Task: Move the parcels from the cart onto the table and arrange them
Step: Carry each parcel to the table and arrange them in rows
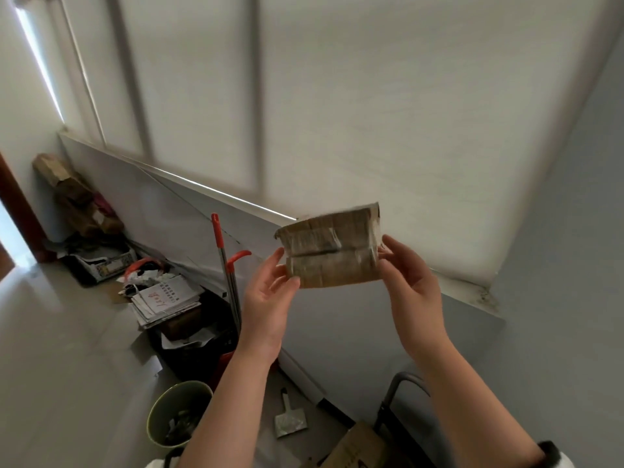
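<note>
I hold a small brown cardboard parcel (332, 246), wrapped in clear tape, up in front of the window blind. My left hand (268, 298) pinches its left edge between thumb and fingers. My right hand (410, 285) grips its right edge, fingers curled behind it. Low at the right, the grey metal handle of the cart (400, 388) shows, with another cardboard parcel (358, 444) below it. The table is out of view.
On the floor at the left stand a green bin (175, 413), a black crate with papers (169, 298), a red-handled mop (224, 261) and a scraper (288, 417). More boxes (72, 194) are piled in the far left corner. A white wall panel runs behind them.
</note>
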`<state>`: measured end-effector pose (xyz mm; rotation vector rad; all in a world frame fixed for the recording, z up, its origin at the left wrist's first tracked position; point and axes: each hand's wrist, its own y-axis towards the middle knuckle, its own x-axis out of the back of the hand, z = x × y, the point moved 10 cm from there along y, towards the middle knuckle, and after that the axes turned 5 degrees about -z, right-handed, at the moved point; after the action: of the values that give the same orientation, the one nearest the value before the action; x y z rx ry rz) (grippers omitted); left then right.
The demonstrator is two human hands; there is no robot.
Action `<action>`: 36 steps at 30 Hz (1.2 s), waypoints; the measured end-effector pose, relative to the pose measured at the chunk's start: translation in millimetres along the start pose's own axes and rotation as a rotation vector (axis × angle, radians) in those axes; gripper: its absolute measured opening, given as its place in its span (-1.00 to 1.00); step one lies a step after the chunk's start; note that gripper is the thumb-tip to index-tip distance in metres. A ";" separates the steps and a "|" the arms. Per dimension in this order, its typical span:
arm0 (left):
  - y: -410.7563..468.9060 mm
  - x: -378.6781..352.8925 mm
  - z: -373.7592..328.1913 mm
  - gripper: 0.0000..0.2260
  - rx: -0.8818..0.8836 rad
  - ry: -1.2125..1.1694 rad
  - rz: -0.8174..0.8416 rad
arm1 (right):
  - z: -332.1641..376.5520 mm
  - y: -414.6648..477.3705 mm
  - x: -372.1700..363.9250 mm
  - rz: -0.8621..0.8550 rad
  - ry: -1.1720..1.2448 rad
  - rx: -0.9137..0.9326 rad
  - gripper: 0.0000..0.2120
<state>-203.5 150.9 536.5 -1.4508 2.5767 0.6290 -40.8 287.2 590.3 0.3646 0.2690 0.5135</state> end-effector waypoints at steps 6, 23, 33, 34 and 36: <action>-8.7 -8.1 -37.6 -0.55 -0.281 0.157 -0.003 | 15.9 0.4 7.4 -0.032 0.038 0.104 -0.73; 15.9 -13.4 -27.4 -0.84 -0.094 0.434 -0.057 | 8.8 -4.7 14.3 0.074 -0.212 0.150 -0.57; -10.4 -27.1 -12.4 -0.59 -0.006 0.374 0.287 | -35.6 -7.7 52.6 -0.109 -0.143 -0.250 -0.77; -14.9 -32.0 -8.3 -0.55 0.007 0.382 0.376 | -43.7 -8.5 58.1 -0.125 -0.122 -0.331 -0.83; -26.4 -41.3 2.4 -0.42 0.071 0.347 0.575 | -52.7 -9.6 68.4 -0.153 -0.143 -0.408 -0.91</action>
<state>-159.5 172.5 538.9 -0.8428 3.2793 0.3493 2.9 329.3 528.2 -0.0173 0.0484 0.3778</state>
